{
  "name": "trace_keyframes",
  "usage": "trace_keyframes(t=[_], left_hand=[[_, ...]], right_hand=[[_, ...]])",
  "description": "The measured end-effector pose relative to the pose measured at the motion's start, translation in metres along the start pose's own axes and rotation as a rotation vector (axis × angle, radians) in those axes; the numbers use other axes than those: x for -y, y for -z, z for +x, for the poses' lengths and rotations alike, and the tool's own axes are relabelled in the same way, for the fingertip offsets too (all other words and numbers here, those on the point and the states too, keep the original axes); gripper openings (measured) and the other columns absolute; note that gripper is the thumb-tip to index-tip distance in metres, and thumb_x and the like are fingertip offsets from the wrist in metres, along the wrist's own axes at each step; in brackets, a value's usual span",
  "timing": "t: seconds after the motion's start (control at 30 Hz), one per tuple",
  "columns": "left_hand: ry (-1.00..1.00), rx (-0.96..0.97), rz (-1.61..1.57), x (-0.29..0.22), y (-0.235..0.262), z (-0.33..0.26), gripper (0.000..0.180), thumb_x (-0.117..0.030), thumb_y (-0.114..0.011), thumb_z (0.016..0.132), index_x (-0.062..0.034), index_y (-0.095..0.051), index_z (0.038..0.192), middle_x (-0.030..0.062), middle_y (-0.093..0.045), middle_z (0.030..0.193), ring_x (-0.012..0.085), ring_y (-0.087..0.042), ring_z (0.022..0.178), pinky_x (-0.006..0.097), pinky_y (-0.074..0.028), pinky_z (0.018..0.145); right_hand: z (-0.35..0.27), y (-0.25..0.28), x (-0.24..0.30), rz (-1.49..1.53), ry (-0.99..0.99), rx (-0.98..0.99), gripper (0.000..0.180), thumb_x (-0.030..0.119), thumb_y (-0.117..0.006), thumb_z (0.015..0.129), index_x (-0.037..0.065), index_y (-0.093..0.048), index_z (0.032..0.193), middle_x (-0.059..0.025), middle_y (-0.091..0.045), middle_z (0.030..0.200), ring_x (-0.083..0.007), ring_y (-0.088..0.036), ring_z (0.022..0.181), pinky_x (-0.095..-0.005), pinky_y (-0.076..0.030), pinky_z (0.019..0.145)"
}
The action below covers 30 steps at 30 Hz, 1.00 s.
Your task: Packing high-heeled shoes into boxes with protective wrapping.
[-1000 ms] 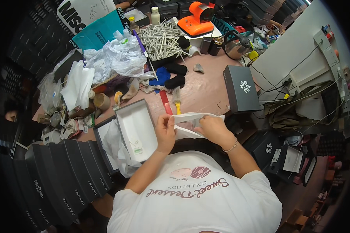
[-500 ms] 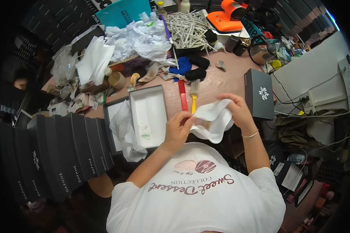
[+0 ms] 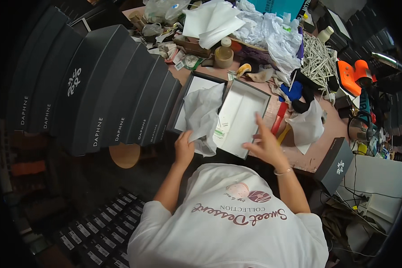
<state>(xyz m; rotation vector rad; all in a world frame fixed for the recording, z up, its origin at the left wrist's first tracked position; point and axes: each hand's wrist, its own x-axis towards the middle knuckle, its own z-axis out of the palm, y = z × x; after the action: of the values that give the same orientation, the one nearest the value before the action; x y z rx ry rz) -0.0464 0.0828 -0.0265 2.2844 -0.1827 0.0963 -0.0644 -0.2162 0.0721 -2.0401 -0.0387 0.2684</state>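
My left hand (image 3: pixel 183 147) is closed, its fingers curled on the near left edge of a crumpled sheet of white tissue paper (image 3: pixel 204 109). That paper lies over a dark shoebox part with a white lining (image 3: pixel 193 85). Beside it on the right is a second white-lined shoebox part (image 3: pixel 243 105), holding a small white-and-green sachet (image 3: pixel 219 132). Over its near right edge my right hand (image 3: pixel 269 149) is open, forefinger stretched out and thumb apart, with nothing in it. A white sheet (image 3: pixel 306 126) stands crumpled on the table to its right.
Dark shoeboxes (image 3: pixel 98 89) are stacked at the left, and another dark box (image 3: pixel 337 163) sits at the table's right edge. A red tool (image 3: pixel 279 117) and a yellow handle (image 3: pixel 285 133) lie near the white sheet. Behind are a bottle (image 3: pixel 224 53), plastic bags (image 3: pixel 279 40) and white sticks (image 3: pixel 319 58).
My view has turned left. My hands have let go of the white sheet, now on the table at the right. The left hand has taken hold of the tissue paper; the right has opened.
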Motion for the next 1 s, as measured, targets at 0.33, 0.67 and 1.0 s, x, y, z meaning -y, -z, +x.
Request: trace_keyframes(t=[0.33,0.67,1.0], left_hand=[[0.652,0.059,-1.345,0.012,0.052,0.025,0.075,-0.051,-0.050,0.088,-0.0065,-0.028,0.144,0.0076,-0.034,0.146,0.0273,-0.033,0.135,0.043,-0.031,0.107],[0.820,0.369,-1.723,0.021,0.007,0.058,0.060,-0.047,-0.049,0.089,-0.0047,-0.046,0.132,0.0109,-0.052,0.128,0.0239,-0.049,0.119,0.036,-0.038,0.102],[-0.062,0.975,-0.750,-0.078,-0.015,0.049,0.064,-0.013,-0.074,0.077,0.0018,-0.044,0.132,0.0094,-0.049,0.130,0.0187,-0.050,0.117,0.032,-0.040,0.099]], right_hand=[[0.151,-0.081,0.076,0.172,0.310,0.008,0.026,-0.005,-0.050,0.078,-0.001,-0.064,0.100,-0.0103,-0.064,0.094,-0.0197,-0.062,0.078,-0.0311,-0.050,0.071],[0.040,-0.058,0.049,0.126,-0.125,0.743,0.013,0.005,-0.057,0.078,-0.002,-0.066,0.085,-0.0077,-0.062,0.089,-0.0148,-0.060,0.073,-0.0271,-0.049,0.066],[0.007,-0.066,-0.025,1.253,-0.328,-0.382,0.057,0.028,-0.068,0.086,0.002,-0.041,0.129,-0.0064,-0.059,0.111,-0.0192,-0.057,0.104,-0.0355,-0.049,0.089]])
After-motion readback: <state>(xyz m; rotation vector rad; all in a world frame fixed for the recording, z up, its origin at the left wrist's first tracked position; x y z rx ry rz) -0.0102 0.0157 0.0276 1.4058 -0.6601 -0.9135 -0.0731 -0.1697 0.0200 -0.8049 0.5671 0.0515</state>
